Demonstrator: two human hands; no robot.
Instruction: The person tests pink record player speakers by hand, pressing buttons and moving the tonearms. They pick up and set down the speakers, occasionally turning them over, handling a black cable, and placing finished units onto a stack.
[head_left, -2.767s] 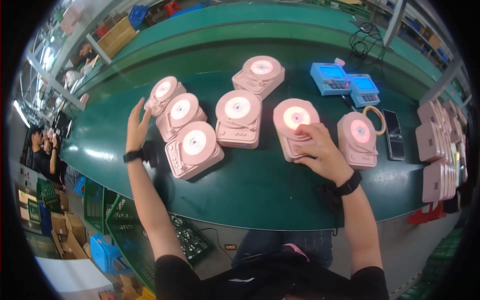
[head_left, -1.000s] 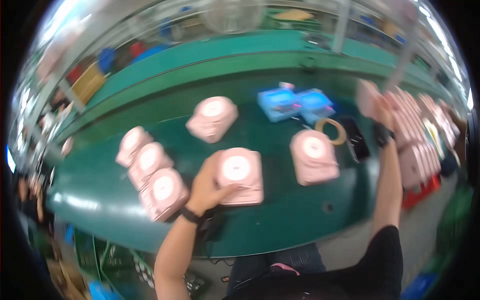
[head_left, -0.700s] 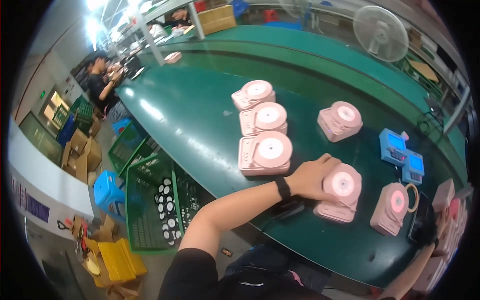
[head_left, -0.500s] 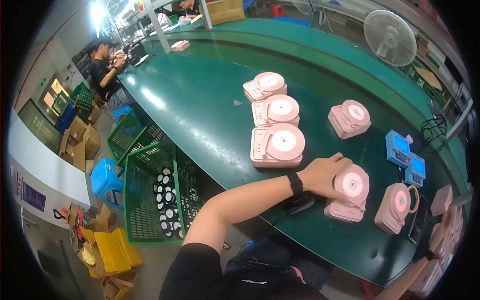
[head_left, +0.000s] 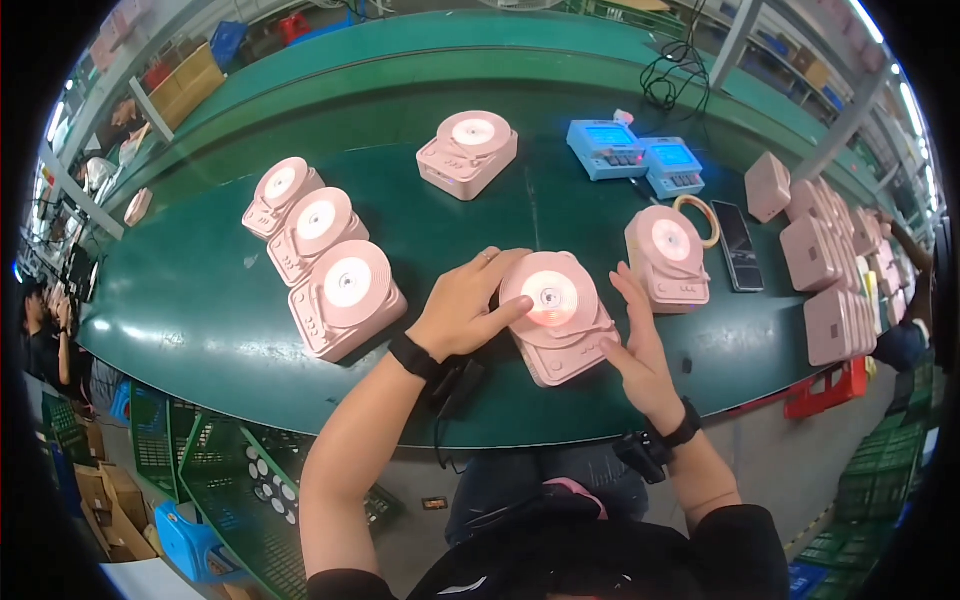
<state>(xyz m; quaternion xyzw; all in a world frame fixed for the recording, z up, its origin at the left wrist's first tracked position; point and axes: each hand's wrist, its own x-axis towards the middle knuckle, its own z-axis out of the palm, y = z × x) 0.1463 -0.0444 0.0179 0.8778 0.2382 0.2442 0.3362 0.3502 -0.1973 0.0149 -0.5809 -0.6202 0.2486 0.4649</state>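
A pink toy-sized record player [head_left: 565, 345] sits on the green table in front of me, a light glowing under its white-centred disc. My left hand [head_left: 465, 305] grips its left side, thumb on the disc's edge and fingers around the back. On the other side is my right hand [head_left: 642, 360], fingers stretched out and apart, its thumb at the player's right edge. Just beyond those fingers stands another lit pink record player [head_left: 668, 255]. A row of three players, the nearest one [head_left: 347, 300] among them, lies to the left. One more player [head_left: 467, 153] stands farther back.
Two blue devices with lit screens [head_left: 606, 148] stand back right, near black cables [head_left: 675, 75]. A smartphone [head_left: 738, 246] lies beside a beige ring [head_left: 712, 222]. Stacked pink cases [head_left: 838, 325] fill the right end. Green crates [head_left: 230, 500] stand below the table's left edge.
My view has turned to the right. My right hand has come from the stacked cases to the player's right side. My left hand is still on the player, its thumb now over the disc's edge.
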